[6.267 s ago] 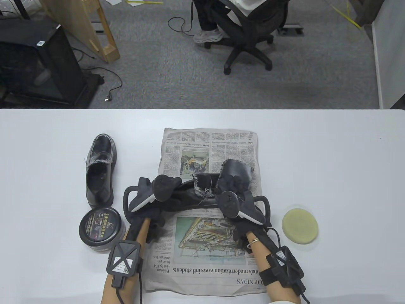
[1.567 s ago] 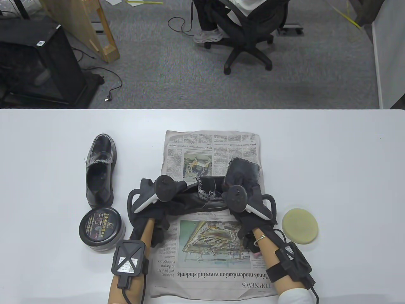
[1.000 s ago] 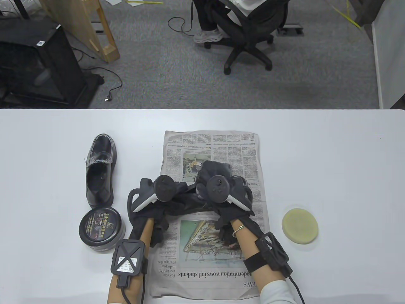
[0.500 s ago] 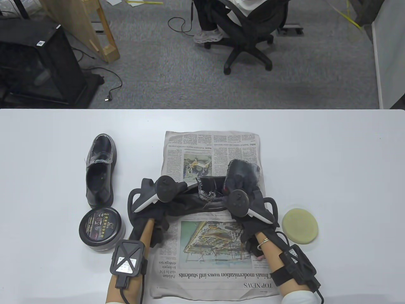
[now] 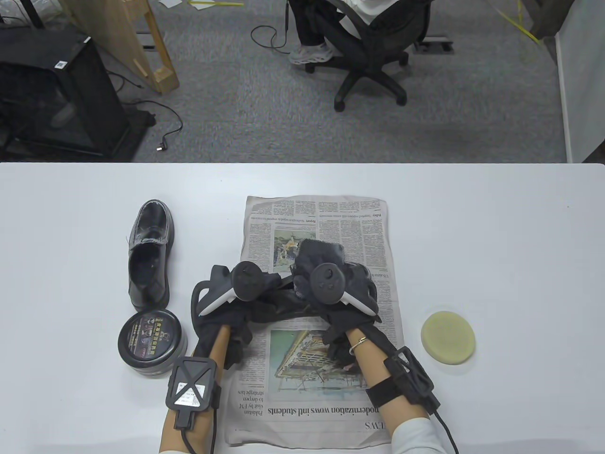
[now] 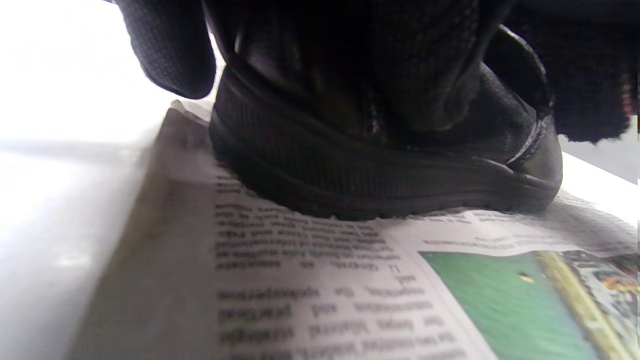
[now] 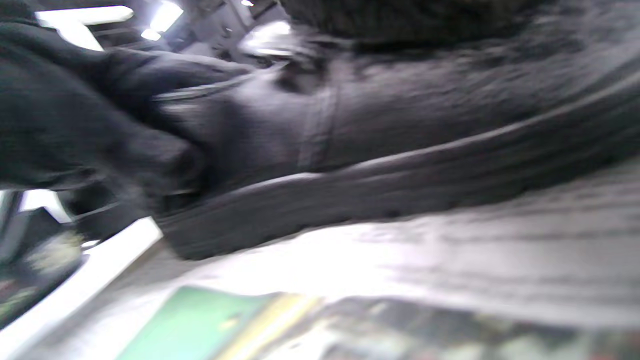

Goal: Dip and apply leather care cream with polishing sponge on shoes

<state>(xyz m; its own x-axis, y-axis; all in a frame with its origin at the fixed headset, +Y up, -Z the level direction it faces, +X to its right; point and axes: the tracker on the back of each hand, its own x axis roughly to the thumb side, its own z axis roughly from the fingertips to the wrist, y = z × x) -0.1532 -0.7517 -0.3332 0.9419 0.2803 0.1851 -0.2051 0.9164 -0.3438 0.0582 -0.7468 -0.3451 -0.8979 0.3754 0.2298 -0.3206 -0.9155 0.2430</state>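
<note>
Because the cream would mark the bench [image 5: 496, 227], I keep the work on the one sheet of newspaper [image 5: 326, 217] spread in the middle. Far left stands the first of two black shoes [image 5: 150, 255], set aside with its toe away from me, and just below it the single tin of care cream [image 5: 150, 338], lid on, within reach for dipping. My left hand [image 5: 236, 288] curls its fingers [image 6: 430, 75] around the second shoe [image 6: 380, 170] to pin it on the paper, sole down. My right hand [image 5: 331, 283] bunches a dark cloth [image 5: 319, 250] against that shoe's upper, gripping it. Off the paper on the right lies the one yellow polishing sponge [image 5: 447, 336], untouched, so I judge that dipping has not started.
</note>
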